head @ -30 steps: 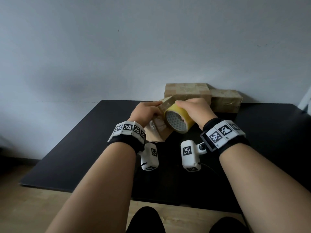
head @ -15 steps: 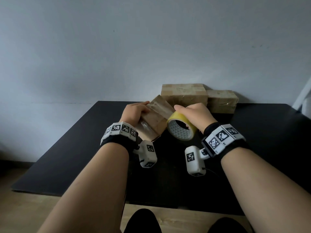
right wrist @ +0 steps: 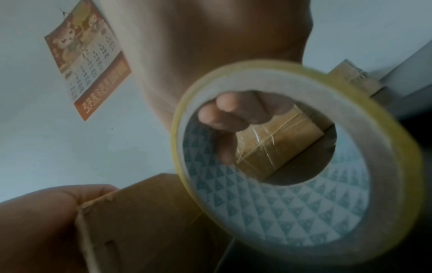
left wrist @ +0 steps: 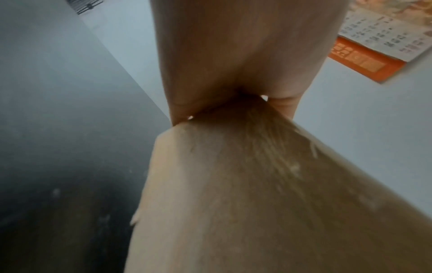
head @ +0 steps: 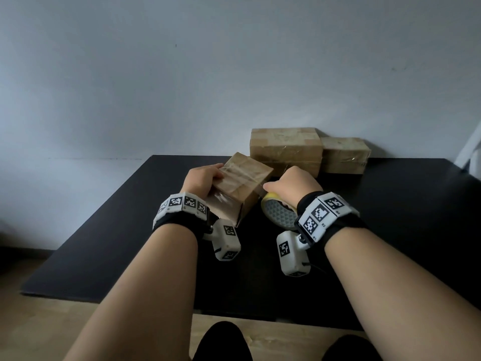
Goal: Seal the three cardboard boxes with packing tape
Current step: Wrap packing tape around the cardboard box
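A small cardboard box is held tilted above the black table. My left hand grips its left end, and that box fills the left wrist view under the palm. A clear strip of tape lies across the box top toward the yellow tape roll. My right hand grips this roll just right of the box. In the right wrist view, fingers curl through the core of the tape roll. Two taped boxes, one larger and one smaller, stand at the back.
The two back boxes sit against the pale wall at the table's far edge. A wall calendar hangs above. Wooden floor shows in front of the table's near edge. Bare table spreads to the left and right of my hands.
The small box has been turned so its broad face points up. My right hand has carried the roll down past the box's right edge, drawing tape over it.
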